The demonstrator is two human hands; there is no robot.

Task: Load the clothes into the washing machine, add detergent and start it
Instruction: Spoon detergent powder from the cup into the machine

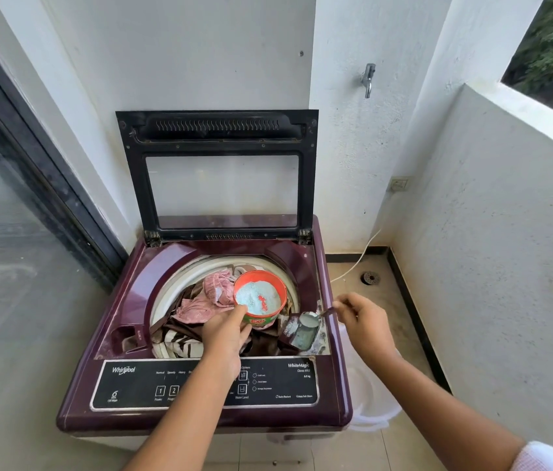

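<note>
White walls [200,62] back the washing machine [139,283] at frame centre; left hand [226,329] fingers grasp the detergent tub [261,321] over the clothes [200,302], right hand [360,321] fingers pinch the spoon [314,317]; tilting may spill powder [254,299].

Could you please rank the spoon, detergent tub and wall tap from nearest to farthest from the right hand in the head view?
1. spoon, pinched in the right hand itself.
2. detergent tub, a little to its left.
3. wall tap, high on the back wall.
</note>
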